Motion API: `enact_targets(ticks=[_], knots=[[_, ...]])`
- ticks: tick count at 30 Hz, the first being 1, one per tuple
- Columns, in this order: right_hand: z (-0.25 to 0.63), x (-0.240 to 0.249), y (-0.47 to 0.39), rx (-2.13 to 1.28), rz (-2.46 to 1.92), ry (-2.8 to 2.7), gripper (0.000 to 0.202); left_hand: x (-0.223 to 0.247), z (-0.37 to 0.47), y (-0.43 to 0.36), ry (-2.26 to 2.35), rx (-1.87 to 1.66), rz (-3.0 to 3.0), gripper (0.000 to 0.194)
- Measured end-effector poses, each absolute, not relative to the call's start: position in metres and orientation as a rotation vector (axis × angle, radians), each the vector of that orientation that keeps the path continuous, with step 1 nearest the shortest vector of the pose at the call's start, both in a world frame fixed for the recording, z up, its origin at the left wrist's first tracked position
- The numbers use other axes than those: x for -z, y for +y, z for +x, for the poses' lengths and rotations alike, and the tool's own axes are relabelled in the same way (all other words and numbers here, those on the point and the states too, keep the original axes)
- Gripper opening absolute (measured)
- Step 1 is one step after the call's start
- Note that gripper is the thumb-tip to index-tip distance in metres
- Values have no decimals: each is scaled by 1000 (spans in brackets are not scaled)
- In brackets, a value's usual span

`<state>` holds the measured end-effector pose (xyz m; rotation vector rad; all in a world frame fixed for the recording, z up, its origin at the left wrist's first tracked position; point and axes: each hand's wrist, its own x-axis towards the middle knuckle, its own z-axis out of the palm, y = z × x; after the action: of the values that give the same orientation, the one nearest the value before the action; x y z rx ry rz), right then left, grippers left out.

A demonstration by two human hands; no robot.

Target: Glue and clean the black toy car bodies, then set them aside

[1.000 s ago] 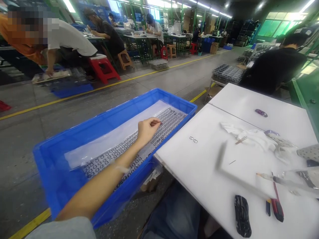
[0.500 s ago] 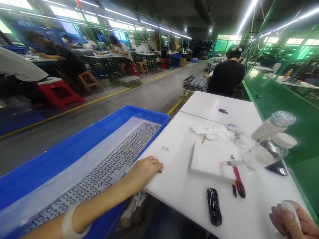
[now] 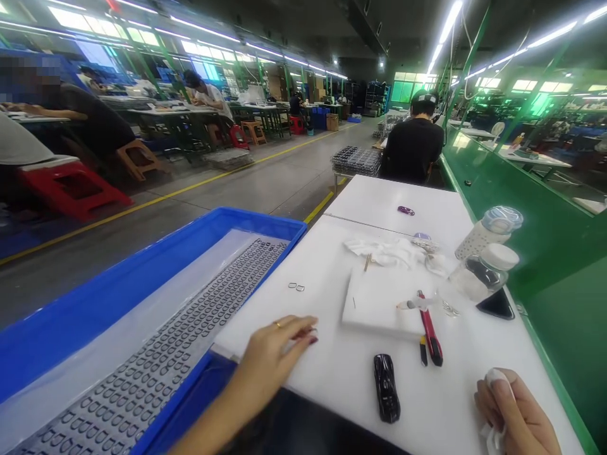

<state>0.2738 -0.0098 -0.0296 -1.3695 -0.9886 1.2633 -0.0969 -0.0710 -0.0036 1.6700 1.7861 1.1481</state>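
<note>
— What could go wrong from here?

— The pair of small loops (image 3: 296, 287) on the white table (image 3: 332, 373) could be brushed aside or lost. They are lain loose just beyond the left hand (image 3: 279, 346), and they would be caught if a low wrist or finger were swung across. The black car body (image 3: 387, 388), placed near the table's front edge between the two hands, could be knocked off by a careless forearm.

— And how are the hands held?

— The left is poised by the table's corner, fingers bent and thumb brought close beneath them, with a small gap left; whether something tiny is pinched there cannot be told. The right hand (image 3: 519, 407) is curled closed around a crumpled white cloth (image 3: 494, 439).

— Could the cloth cause trouble?

— Possibly: if a loose end were dragged over the car body, it might be smeared or shifted.

— How do the pieces look?

— The loops are thin dark outlines, roughly D-shaped, with white table seen through their middles. Many similar ones (image 3: 199, 316) are set out in rows inside the blue bin (image 3: 109, 284). The car body is long, low and glossy, streaked with bright reflections; its finer details cannot be made out.
</note>
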Motion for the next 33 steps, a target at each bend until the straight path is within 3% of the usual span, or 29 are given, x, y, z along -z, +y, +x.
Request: enact_targets(ticks=[2, 6, 10, 14, 19, 24, 33], knots=[[272, 29, -11, -1228, -1355, -991, 42, 4, -62, -70, 1544, -1237, 1382, 18], [270, 24, -17, -1176, -1401, -1029, 44, 10, -7, -67, 994, -1367, 724, 33], [262, 19, -30, -1018, -1548, -1128, 44, 16, 9, -63, 708, -1360, 436, 32], [235, 15, -41, -773, -1488, -1226, 34, 21, 4, -64, 633, -1334, 386, 30], [187, 0, -42, -651, -1070, -1664, 12, 24, 0, -65, 597, -1299, 383, 29], [155, -20, -35, -427, -705, -1970, 28, 22, 3, -65, 607, -1308, 353, 30], [162, -33, -31, -71, -624, -2264, 12, 17, 5, -64, 694, -1339, 346, 32]])
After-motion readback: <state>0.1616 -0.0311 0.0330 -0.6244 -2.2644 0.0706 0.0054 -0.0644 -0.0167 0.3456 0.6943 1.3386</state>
